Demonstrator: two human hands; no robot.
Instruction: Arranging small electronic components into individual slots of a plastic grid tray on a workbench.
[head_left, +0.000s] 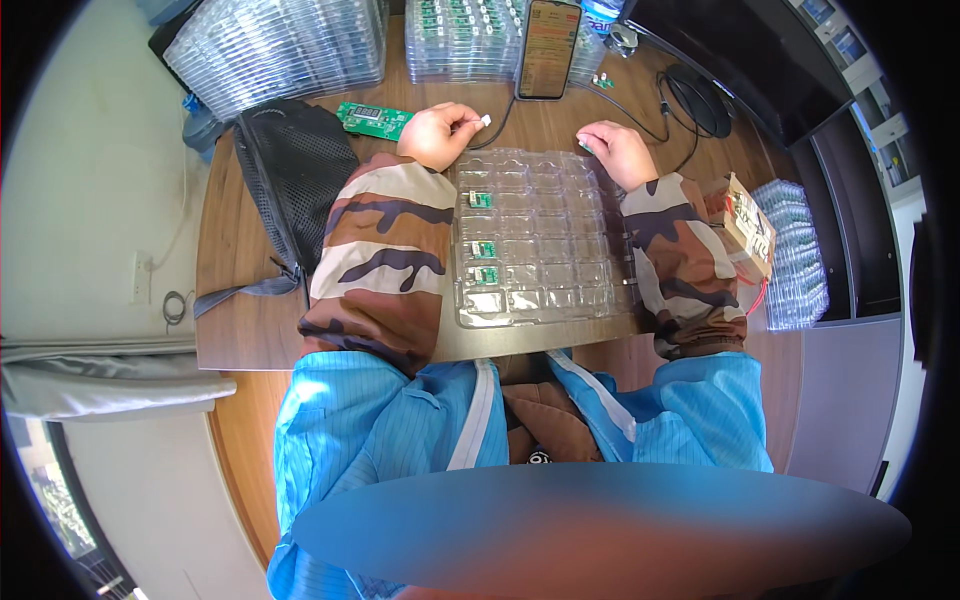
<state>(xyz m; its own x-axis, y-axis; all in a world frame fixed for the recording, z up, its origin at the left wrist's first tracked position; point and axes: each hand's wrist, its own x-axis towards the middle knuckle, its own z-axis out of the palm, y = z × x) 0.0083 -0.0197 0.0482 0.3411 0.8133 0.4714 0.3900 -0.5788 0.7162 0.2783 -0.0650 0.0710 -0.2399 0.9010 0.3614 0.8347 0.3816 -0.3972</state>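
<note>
My left hand (438, 136) is closed in a pinch on a small white connector (486, 120) at the end of a dark cable. Beside that hand lies a green circuit board (372, 120) with a digit display, partly covered by the hand. My right hand (622, 156) pinches a tiny greenish piece (585, 147), mostly hidden by the fingers; it looks like a small circuit board. Between my forearms rests a clear plastic compartment tray (545, 240). Three small green circuit boards sit in its left column, one of them (481, 200) near the far end.
Stacked clear trays (285, 50) stand at the back left, and more (463, 45) behind a propped phone (548, 50). A black mesh bag (290, 180) lies left. At right are a cardboard box (742, 228), stacked trays (795, 255), a cable coil (700, 100) and a dark monitor (745, 60).
</note>
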